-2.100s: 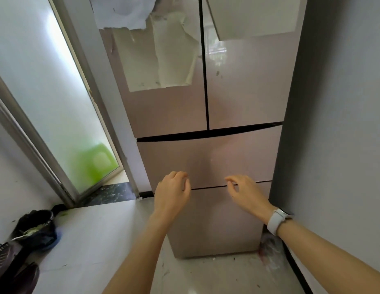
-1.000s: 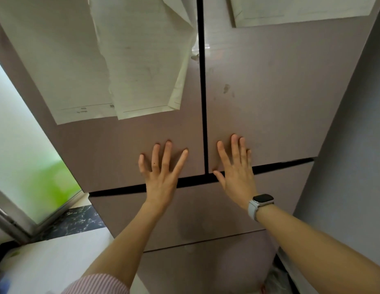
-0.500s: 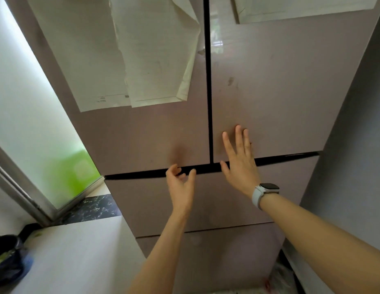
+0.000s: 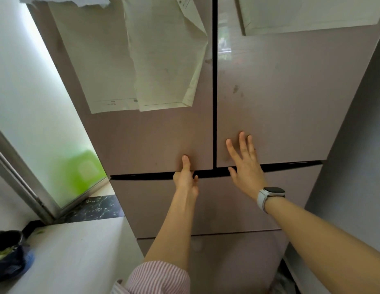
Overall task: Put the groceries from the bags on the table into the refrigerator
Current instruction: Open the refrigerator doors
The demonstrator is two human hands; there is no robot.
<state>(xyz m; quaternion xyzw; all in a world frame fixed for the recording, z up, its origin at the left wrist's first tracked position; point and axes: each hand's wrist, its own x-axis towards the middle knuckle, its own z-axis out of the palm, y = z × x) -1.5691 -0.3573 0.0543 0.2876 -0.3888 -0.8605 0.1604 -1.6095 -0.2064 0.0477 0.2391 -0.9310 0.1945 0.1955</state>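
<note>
A tall pinkish refrigerator (image 4: 280, 107) fills the view, its two upper doors and the drawers below all closed. My left hand (image 4: 185, 179) grips the bottom edge of the upper left door (image 4: 146, 141): the thumb lies on the door front and the fingers curl into the dark gap beneath it. My right hand (image 4: 245, 164), with a white watch on the wrist, lies flat with straight fingers on the lower part of the upper right door. No bags or groceries are in view.
Paper sheets (image 4: 161, 60) hang on the upper doors. A grey wall (image 4: 354, 145) stands close on the right. To the left are a frosted glass door (image 4: 36, 102) and a white floor with a dark bag (image 4: 8, 253).
My left hand dropped from flat on the left door and hooked its fingers under that door's bottom edge. My right hand stayed flat on the right door.
</note>
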